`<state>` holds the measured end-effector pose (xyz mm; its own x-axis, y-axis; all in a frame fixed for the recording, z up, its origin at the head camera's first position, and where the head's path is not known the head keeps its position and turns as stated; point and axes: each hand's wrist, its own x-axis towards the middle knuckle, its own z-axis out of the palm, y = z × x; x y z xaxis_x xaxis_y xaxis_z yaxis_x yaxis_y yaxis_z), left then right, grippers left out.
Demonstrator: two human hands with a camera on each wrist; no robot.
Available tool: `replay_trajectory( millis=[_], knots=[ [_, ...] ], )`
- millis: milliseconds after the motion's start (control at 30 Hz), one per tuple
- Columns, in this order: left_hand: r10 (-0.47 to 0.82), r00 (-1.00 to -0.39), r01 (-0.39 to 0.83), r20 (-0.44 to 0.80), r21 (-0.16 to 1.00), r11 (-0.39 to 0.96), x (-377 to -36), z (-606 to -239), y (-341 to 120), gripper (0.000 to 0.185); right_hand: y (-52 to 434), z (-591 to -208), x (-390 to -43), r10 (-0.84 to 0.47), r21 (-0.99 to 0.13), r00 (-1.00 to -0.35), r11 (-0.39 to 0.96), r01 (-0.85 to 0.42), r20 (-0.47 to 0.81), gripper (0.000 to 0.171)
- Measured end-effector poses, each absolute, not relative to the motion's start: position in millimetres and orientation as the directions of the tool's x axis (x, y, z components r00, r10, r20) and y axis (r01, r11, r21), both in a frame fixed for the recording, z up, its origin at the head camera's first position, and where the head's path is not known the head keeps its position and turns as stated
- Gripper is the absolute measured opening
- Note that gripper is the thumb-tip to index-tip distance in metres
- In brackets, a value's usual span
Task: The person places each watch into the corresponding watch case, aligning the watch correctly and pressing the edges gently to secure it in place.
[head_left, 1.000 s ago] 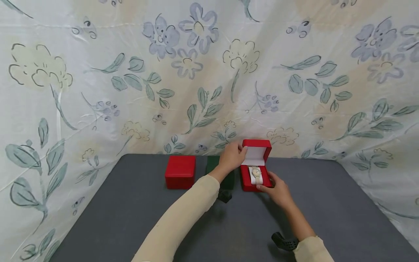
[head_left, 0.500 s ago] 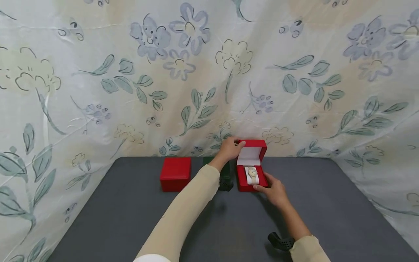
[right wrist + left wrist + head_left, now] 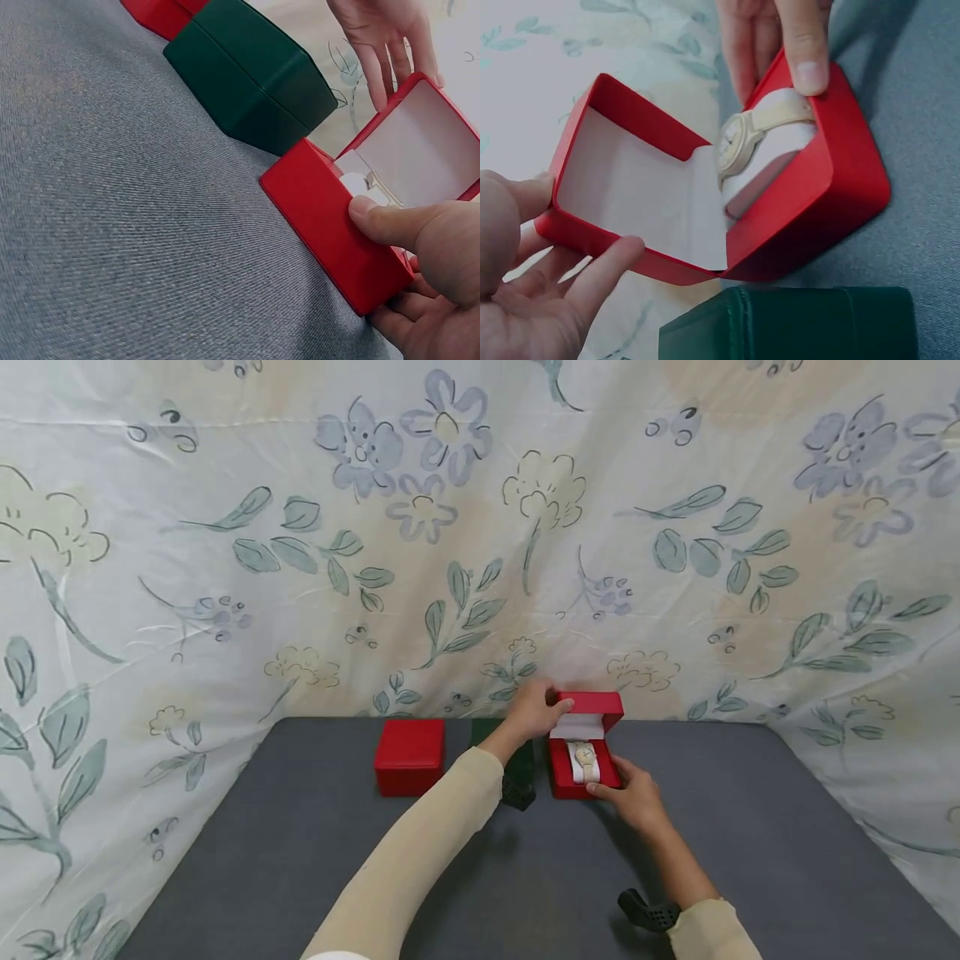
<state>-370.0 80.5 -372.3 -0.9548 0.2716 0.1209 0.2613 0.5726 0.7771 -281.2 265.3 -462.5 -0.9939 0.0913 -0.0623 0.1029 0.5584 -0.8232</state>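
A red watch box [image 3: 572, 791] stands with its lid raised, lined in white. Inside, a pale-strapped wristwatch [image 3: 585, 757] is wrapped round a white cushion. My left hand [image 3: 532, 712] holds the lid's upper left edge between thumb and fingers; in the left wrist view the inner lid lining [image 3: 630, 172] shows between them. My right hand [image 3: 637, 800] grips the right side of the base, its thumb on the front rim near the strap. In the right wrist view the right-hand fingers [image 3: 409, 311] reach under the base's lower edge.
Just left of the open box is a green box [image 3: 255, 82], partly hidden by the left arm in the head view. Farther left sits a closed red box [image 3: 409, 758]. The dark grey table [image 3: 247, 860] meets a floral cloth [image 3: 450, 527] behind.
The lid has tipped somewhat forward over the base, and my left hand has moved with it. My right hand keeps its hold on the base. The head view has shifted slightly.
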Motion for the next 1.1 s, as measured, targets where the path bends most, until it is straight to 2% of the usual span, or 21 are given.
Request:
replay_trajectory(
  millis=[400,600,1100],
  knots=[
    [0.326,-0.926,0.348,0.192,0.771,0.534,-345.9,-379.3,77.8,0.015,268.7,-465.1,-277.0,0.088,-0.819,-0.994,0.564,0.108,-0.070,0.086],
    [0.343,-0.912,0.391,0.225,0.731,0.559,-338.3,-381.9,75.8,0.015,270.0,-465.4,-275.8,0.080,-0.825,-0.994,0.555,0.101,-0.068,0.088],
    [0.383,-0.882,0.459,0.274,0.678,0.574,-338.1,-387.8,75.4,0.013,278.6,-458.4,-286.5,-0.019,-0.841,-0.994,0.535,0.084,-0.111,0.102]
  ],
)
